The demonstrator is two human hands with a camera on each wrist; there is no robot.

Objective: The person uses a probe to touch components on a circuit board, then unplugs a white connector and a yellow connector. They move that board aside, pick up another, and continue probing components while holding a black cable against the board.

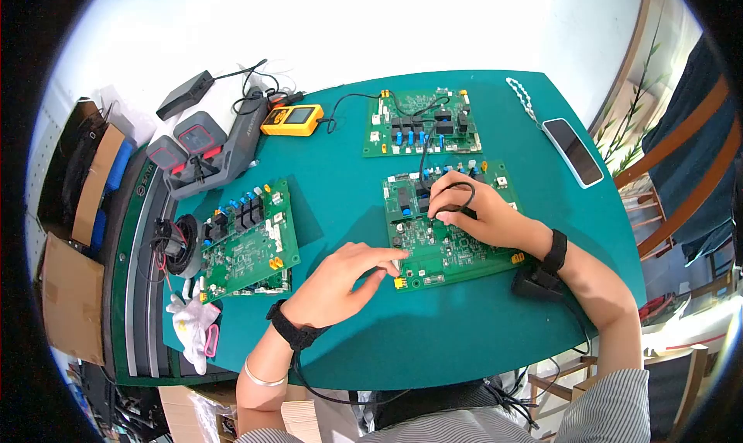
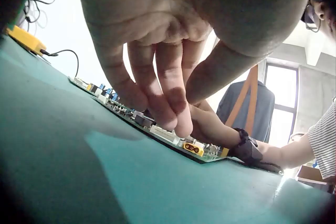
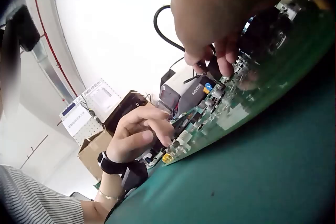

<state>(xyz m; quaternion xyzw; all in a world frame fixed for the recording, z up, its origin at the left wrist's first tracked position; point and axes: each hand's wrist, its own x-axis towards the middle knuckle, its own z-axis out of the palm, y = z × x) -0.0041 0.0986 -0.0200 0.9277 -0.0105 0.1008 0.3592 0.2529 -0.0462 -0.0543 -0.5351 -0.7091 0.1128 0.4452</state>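
Note:
A green circuit board (image 1: 445, 249) lies on the table in front of me, with blue and black parts along its far side. My right hand (image 1: 484, 211) pinches a thin black probe (image 3: 214, 70) between thumb and fingers, its tip down among the small parts. The black cable (image 1: 423, 160) of the probe loops over that hand. My left hand (image 1: 340, 280) is at the near left corner of the board, fingertips right at its edge beside a yellow connector (image 2: 193, 148). Its fingers reach out loosely and hold nothing.
A second circuit board (image 1: 422, 126) lies behind, with the cable across it. Tilted boards (image 1: 251, 242) stand at the left, near a glove (image 1: 193, 331). A yellow handheld meter (image 1: 292, 120) sits back left, a phone (image 1: 573, 152) at the right.

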